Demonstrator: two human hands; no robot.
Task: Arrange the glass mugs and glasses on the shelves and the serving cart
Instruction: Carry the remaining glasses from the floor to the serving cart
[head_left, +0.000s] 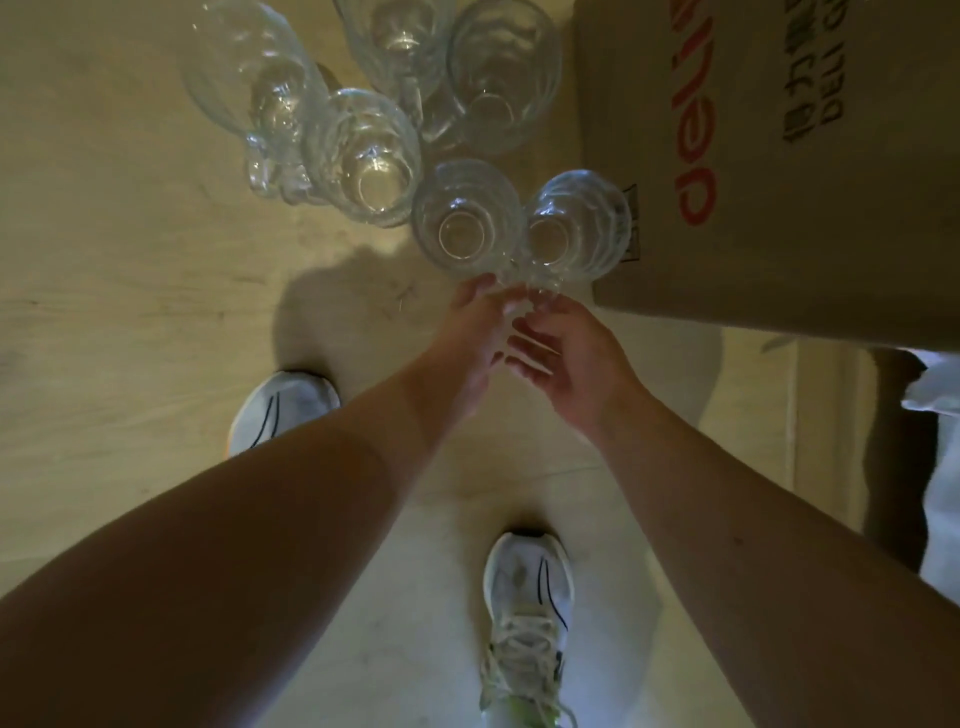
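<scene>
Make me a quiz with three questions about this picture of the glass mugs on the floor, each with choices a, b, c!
1. Where is the cardboard box?
a) right of the glass mugs
b) left of the glass mugs
c) on top of the glass mugs

2. What colour are the big letters on the box?
a) blue
b) red
c) green

3. How do the two nearest mugs stand?
a) lying on their sides
b) upside down
c) upright, mouths open upward

Answers:
1 a, the box fills the upper right, beside the cluster.
2 b, the print on its side is red.
3 c, you look down through their open rims to the bases, just beyond the left hand and right hand.
</scene>
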